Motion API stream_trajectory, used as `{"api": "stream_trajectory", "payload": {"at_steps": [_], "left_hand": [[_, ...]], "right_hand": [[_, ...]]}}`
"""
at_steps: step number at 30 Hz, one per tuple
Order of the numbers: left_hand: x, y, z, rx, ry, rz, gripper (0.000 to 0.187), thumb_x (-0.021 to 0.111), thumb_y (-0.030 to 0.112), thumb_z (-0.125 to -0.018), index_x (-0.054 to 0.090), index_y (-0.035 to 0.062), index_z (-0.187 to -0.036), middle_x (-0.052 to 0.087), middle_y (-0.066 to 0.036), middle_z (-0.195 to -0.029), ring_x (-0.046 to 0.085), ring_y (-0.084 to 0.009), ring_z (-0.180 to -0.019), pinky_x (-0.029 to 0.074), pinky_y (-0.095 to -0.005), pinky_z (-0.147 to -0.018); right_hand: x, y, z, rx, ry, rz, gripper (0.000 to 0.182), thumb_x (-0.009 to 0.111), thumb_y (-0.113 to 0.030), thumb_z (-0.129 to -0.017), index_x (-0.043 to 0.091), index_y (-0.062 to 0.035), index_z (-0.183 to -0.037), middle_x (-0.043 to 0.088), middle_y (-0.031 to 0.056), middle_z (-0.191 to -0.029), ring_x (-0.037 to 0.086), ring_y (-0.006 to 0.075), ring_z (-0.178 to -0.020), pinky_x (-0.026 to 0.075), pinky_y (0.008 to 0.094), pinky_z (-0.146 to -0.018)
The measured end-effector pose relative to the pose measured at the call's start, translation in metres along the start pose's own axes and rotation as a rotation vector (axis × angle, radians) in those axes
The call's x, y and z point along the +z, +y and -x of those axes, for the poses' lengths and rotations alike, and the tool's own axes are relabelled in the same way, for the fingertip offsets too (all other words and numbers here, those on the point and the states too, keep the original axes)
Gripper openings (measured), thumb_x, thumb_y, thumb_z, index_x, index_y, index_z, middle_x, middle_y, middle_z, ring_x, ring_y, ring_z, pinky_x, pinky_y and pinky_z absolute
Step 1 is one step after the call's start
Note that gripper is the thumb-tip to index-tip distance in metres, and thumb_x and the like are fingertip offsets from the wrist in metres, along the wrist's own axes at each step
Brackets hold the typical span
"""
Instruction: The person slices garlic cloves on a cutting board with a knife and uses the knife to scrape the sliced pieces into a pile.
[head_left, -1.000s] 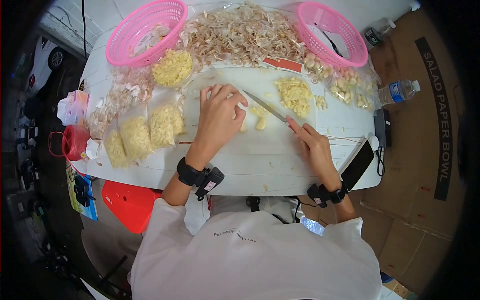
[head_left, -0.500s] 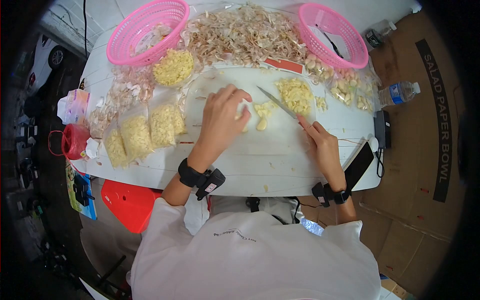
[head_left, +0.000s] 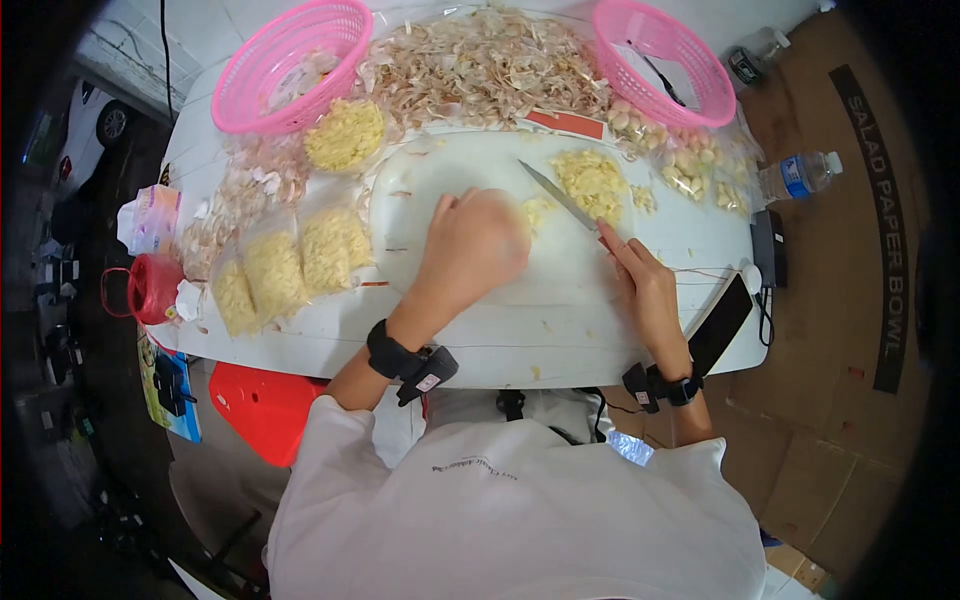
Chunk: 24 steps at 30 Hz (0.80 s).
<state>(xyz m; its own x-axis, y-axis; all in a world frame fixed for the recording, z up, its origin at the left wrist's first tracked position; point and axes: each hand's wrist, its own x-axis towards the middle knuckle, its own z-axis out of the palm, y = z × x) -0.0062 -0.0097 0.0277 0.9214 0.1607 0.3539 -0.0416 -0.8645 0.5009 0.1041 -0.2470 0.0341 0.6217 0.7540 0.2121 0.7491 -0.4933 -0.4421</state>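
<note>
In my right hand (head_left: 645, 285) is a knife (head_left: 558, 195), its handle wrapped by my fingers and its blade pointing up and left over the cutting board (head_left: 420, 180). A heap of chopped garlic (head_left: 590, 182) lies just beyond the blade. My left hand (head_left: 475, 240), smeared by motion, hovers over or rests on the middle of the board, back of the hand up. Its fingertips are hidden, so what they hold does not show. A few garlic pieces (head_left: 537, 212) lie between that hand and the blade.
Bags of chopped garlic (head_left: 275, 272) and an open bag (head_left: 345, 135) sit left. Garlic skins (head_left: 480, 65) pile up behind, between pink baskets (head_left: 230, 85). Bagged peeled cloves (head_left: 690, 180), a water bottle (head_left: 800, 178) and a phone (head_left: 720, 322) are right.
My left hand has moved right, covering the larger garlic pieces that showed beside it. My right hand stays in nearly the same place with the knife.
</note>
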Motion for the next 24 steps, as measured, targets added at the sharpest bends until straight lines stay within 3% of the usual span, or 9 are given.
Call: {"api": "stream_trajectory", "payload": {"at_steps": [3,6,12,18,24], "left_hand": [[-0.016,-0.008,-0.007,-0.084,0.167,-0.019,0.015,0.076,0.021,-0.073,0.070,0.0094,-0.079,0.060,-0.003,-0.089,0.056,-0.0231,-0.090,0.040,-0.0380,-0.082],[-0.029,-0.015,-0.008,-0.166,0.194,-0.069,0.015,0.077,0.017,-0.075,0.071,0.0053,-0.083,0.063,-0.007,-0.092,0.059,-0.0278,-0.091,0.045,-0.0403,-0.083],[-0.027,-0.029,-0.002,-0.292,0.179,-0.117,0.016,0.076,0.018,-0.076,0.074,0.0073,-0.088,0.062,-0.007,-0.094,0.058,-0.0273,-0.095,0.044,-0.0416,-0.087],[-0.026,-0.031,0.001,-0.269,0.108,-0.119,0.016,0.075,0.014,-0.077,0.074,0.0063,-0.092,0.061,-0.008,-0.094,0.058,-0.0277,-0.095,0.045,-0.0406,-0.085],[-0.023,-0.033,0.002,-0.246,0.119,-0.139,0.017,0.076,0.013,-0.077,0.074,0.0058,-0.092,0.060,-0.008,-0.092,0.058,-0.0277,-0.095,0.045,-0.0401,-0.084]], "right_hand": [[0.002,-0.008,0.006,-0.013,-0.021,0.005,0.067,0.062,0.004,-0.084,0.052,-0.0233,-0.144,0.054,0.0116,-0.081,0.057,0.0299,-0.062,0.048,0.0389,-0.057],[0.011,-0.018,0.013,-0.057,-0.068,0.017,0.068,0.062,0.004,-0.084,0.051,-0.0235,-0.145,0.053,0.0105,-0.081,0.057,0.0295,-0.060,0.048,0.0386,-0.055],[0.022,-0.022,0.019,-0.049,-0.012,0.059,0.068,0.062,0.003,-0.084,0.050,-0.0239,-0.145,0.054,0.0102,-0.081,0.056,0.0280,-0.058,0.048,0.0385,-0.053],[0.020,-0.016,0.024,0.019,0.086,0.001,0.072,0.063,0.006,-0.080,0.051,-0.0225,-0.145,0.053,0.0098,-0.079,0.056,0.0273,-0.058,0.048,0.0390,-0.053],[0.034,-0.031,0.029,-0.043,0.011,0.073,0.073,0.063,0.007,-0.079,0.051,-0.0226,-0.145,0.054,0.0088,-0.079,0.057,0.0258,-0.059,0.050,0.0369,-0.052]]}}
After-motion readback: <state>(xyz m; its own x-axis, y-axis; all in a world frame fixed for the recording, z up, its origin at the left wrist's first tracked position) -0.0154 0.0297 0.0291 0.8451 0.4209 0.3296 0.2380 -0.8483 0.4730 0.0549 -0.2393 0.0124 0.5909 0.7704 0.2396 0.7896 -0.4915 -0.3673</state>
